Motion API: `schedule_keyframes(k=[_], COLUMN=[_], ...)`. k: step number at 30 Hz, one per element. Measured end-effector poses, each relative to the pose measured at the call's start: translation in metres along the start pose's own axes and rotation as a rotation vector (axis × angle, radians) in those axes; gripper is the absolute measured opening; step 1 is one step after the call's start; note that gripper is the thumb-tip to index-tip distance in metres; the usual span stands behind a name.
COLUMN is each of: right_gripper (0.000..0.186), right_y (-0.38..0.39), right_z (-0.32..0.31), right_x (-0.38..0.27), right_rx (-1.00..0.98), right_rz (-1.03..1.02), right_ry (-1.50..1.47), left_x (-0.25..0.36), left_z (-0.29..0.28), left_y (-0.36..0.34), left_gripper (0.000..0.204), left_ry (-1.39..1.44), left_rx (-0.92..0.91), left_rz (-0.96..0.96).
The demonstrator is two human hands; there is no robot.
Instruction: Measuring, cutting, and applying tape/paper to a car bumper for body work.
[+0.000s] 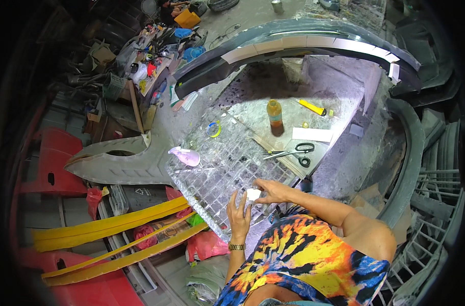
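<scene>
A small white piece (253, 194), perhaps paper or card, is between my hands above the table's near edge. My right hand (271, 192) grips its right side with bent fingers. Beside its left edge, my left hand (238, 216) has its fingers stretched up and apart; whether its thumb touches the piece is hard to see. Farther up the table lie black-handled scissors (297, 152), a white rectangular strip (312, 134) and a yellow cutter knife (312, 107). Near them stands a bottle of amber liquid (274, 114).
A stained table (207, 176) carries a lilac spray bottle (185, 156) and a yellow-blue tape ring (213, 129). Beyond arches a dark car bumper (202, 74) bearing pale rectangular pieces (293, 42). At left are a grey panel (135, 171), yellow strips (110, 224) and red panels (61, 158).
</scene>
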State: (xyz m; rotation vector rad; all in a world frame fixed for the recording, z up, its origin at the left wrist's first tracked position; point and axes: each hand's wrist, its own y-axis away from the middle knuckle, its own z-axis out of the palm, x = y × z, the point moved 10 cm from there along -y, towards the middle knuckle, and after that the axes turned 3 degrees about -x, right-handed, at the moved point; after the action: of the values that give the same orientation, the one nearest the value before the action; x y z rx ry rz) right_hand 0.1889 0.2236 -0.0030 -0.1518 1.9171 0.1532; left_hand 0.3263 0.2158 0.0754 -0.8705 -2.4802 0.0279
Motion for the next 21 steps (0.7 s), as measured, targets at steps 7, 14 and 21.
schedule_keyframes(k=[7,14,21], right_gripper=[0.062,0.04,0.026], right_y=[0.002,0.005,-0.003], right_z=[-0.052,-0.066,-0.036], right_x=[-0.025,0.021,0.043], right_rx=[-0.113,0.046,-0.022], right_rz=[0.041,0.064,0.09], right_ry=[-0.011,-0.479,-0.726], left_x=[0.034,0.009,-0.001], left_z=[0.015,0.012,0.046], left_y=[-0.035,-0.059,-0.047], left_gripper=[0.024,0.007,0.008], left_ry=[-0.084,0.479,0.798], left_rx=[-0.056,0.133,0.072], left_rz=[0.141,-0.223,-0.386])
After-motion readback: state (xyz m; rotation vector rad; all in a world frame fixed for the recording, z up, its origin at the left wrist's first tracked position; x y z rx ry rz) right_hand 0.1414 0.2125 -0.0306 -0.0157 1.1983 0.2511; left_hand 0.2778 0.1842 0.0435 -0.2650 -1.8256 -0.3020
